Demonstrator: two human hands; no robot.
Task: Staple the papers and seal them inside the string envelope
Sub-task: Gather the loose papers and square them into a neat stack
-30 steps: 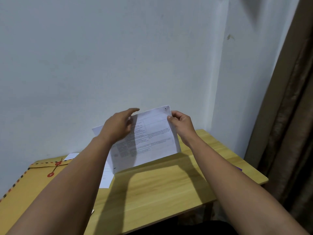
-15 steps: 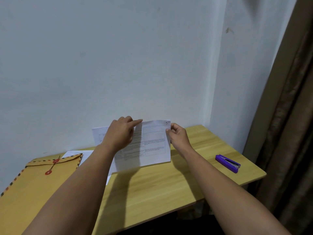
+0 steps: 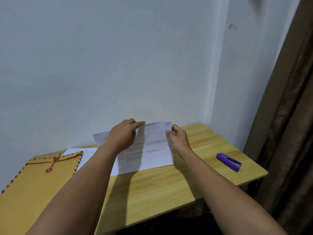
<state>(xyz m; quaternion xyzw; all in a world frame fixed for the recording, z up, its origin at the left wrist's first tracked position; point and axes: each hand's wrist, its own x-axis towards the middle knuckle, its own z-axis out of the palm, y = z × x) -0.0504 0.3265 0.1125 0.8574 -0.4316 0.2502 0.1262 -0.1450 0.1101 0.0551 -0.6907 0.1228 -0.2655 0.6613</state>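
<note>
A person holds a sheaf of printed papers (image 3: pixel 152 150) upright on a light wooden worktop (image 3: pixel 169 187), its lower edge resting on the wood in front of a white wall. The right hand (image 3: pixel 178 137) pinches the sheaf's right edge near the top, thumb in front and fingers curled behind. The left hand (image 3: pixel 122 134) lies across the upper left of the sheets, its fingers nearly straight and the forefinger pointing along the top edge; whether any finger hooks over the back cannot be told.

A small dark mark sits at the top right corner of the front sheet, just above the right thumb. It may be a staple, though it is too small to be sure. If so, the fastening step looks done, and the purple stapler (image 3: pixel 229 162) lying well apart on the right side of the worktop, touched by neither hand, fits that reading.

The string envelope (image 3: pixel 40 180), manila with a striped border, lies flat at the left. Its flap is down and the cord runs between the two red discs, so it appears closed. Another white sheet (image 3: pixel 86 156) lies partly under its far corner.

Judging by this, the envelope has yet to be opened, the papers slid inside, and the string wound shut.
</note>
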